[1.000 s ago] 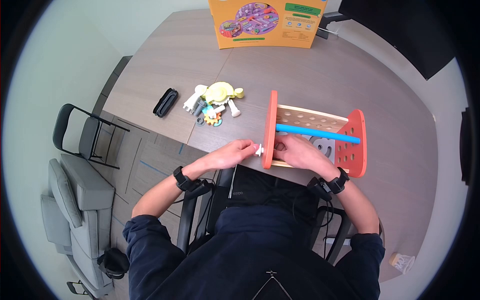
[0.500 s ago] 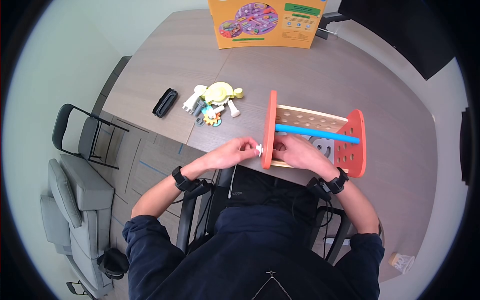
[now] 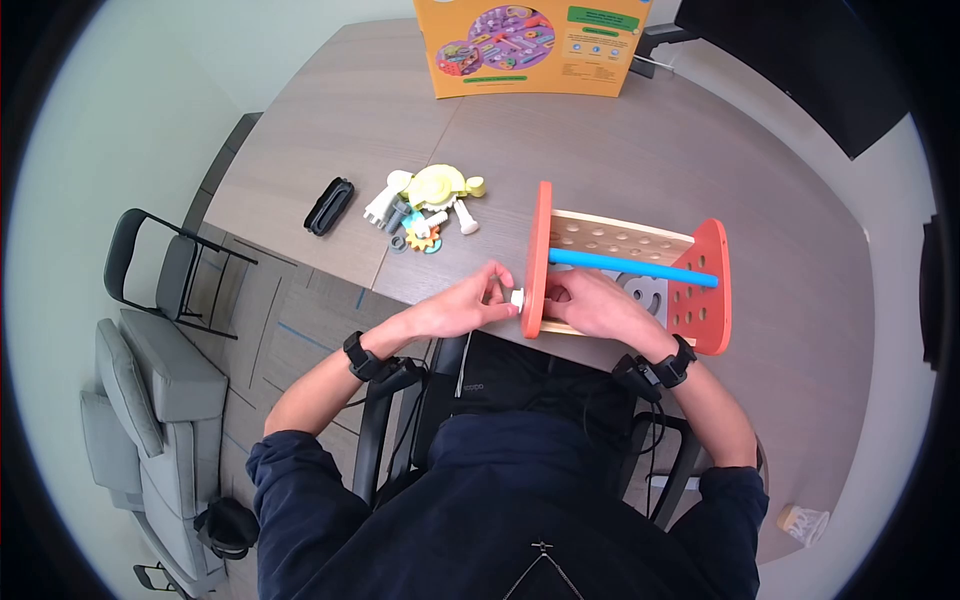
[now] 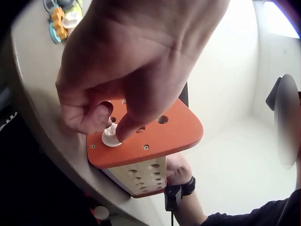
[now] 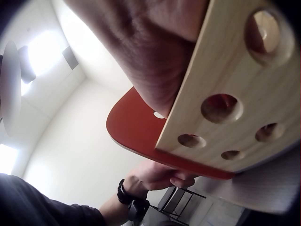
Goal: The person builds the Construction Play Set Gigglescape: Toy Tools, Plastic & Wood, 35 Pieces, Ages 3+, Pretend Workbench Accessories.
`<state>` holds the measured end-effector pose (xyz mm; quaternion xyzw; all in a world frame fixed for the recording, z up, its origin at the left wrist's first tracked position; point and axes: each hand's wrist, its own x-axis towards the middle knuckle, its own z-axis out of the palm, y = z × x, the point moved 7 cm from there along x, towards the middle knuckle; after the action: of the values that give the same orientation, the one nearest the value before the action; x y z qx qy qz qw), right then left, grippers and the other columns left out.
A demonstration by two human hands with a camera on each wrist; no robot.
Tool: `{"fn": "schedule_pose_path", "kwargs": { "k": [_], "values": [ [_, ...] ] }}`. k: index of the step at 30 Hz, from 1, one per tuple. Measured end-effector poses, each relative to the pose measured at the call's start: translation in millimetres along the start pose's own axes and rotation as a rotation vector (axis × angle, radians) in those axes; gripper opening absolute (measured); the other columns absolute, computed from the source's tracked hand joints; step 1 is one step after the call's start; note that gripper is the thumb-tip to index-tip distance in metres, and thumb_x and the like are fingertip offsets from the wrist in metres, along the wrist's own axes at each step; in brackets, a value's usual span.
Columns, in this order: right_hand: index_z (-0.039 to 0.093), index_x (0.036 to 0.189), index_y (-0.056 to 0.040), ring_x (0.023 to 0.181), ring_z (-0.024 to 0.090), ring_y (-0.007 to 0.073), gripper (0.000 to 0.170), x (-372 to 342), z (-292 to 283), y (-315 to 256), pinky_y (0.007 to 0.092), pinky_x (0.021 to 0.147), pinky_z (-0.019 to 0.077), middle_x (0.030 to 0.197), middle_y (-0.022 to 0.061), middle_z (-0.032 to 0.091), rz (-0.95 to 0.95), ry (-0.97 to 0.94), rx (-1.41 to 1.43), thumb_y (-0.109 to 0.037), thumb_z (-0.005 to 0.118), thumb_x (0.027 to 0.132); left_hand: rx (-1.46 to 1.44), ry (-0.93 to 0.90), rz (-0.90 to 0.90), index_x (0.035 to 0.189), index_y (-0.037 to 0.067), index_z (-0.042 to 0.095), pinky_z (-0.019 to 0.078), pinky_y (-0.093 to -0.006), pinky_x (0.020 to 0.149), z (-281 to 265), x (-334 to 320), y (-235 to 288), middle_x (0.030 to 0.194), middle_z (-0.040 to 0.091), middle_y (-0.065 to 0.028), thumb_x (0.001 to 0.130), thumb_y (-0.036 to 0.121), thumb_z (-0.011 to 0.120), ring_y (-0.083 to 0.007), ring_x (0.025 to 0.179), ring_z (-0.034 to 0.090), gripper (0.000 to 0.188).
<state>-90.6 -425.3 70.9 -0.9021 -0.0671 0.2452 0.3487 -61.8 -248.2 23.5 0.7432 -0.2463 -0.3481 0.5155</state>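
Observation:
At the left orange end panel (image 3: pixel 537 260) of a toy workbench, my left hand (image 3: pixel 462 306) has its thumb and index finger bent around a small white flanged plastic nut (image 4: pixel 111 136). The nut sits against the panel's outer face, low down, fingertips right at its edge. My right hand (image 3: pixel 598 303) reaches inside the frame, fingers bent close to the inner side of that same panel. In the right wrist view, a wooden board with holes (image 5: pixel 221 108) covers those fingers, so I cannot tell what they hold. A blue bar (image 3: pixel 635 266) spans the frame above the right hand.
Several loose toy parts lie left of the workbench: a yellow piece (image 3: pixel 438 185), an orange gear (image 3: pixel 420 236), a white bolt (image 3: pixel 465 217). A black case (image 3: pixel 329 206) lies beyond them. An orange box (image 3: pixel 535 50) stands at the back, near a dark monitor (image 3: pixel 810 70).
My left index finger and thumb have spread wider at the white nut, the index finger lifting. The nut now looks closer to the panel. The right hand and workbench hold their place.

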Motion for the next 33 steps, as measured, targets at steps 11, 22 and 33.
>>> {"fn": "schedule_pose_path", "kwargs": {
  "k": [11, 22, 33],
  "values": [
    [0.074, 0.116, 0.0008, 0.097, 0.075, 0.0339, 0.035, 1.9, 3.3, 4.5, 0.0439, 0.085, 0.0572, 0.104, 0.0191, 0.078, -0.045, 0.015, 0.004, -0.029, 0.068, 0.099, 0.039, -0.098, -0.050, 0.124, 0.003, 0.062, 0.0457, -0.0304, 0.073, 3.4, 0.7, -5.2, 0.083, 0.057, -0.0002, 0.106, 0.030, 0.066, -0.0090, 0.081, 0.052, 0.032],
    [0.075, 0.116, 0.0005, 0.097, 0.074, 0.0346, 0.035, 0.8, 2.8, 2.6, 0.0443, 0.085, 0.0566, 0.104, 0.0195, 0.078, -0.082, 0.025, 0.006, -0.029, 0.067, 0.100, 0.004, -0.032, -0.071, 0.120, 0.000, 0.068, 0.0505, -0.0309, 0.084, -1.3, 3.7, -3.3, 0.097, 0.067, -0.0047, 0.110, 0.034, 0.059, -0.0117, 0.092, 0.059, 0.036],
    [0.076, 0.113, -0.0004, 0.095, 0.074, 0.0358, 0.035, 1.3, 5.5, 6.7, 0.0452, 0.085, 0.0557, 0.102, 0.0199, 0.078, -0.096, 0.027, -0.002, -0.031, 0.063, 0.103, 0.015, -0.064, -0.079, 0.118, -0.002, 0.068, 0.0523, -0.0361, 0.080, -3.4, 5.6, 0.2, 0.091, 0.070, -0.0056, 0.107, 0.029, 0.067, -0.0124, 0.088, 0.062, 0.032]
  ]
}}
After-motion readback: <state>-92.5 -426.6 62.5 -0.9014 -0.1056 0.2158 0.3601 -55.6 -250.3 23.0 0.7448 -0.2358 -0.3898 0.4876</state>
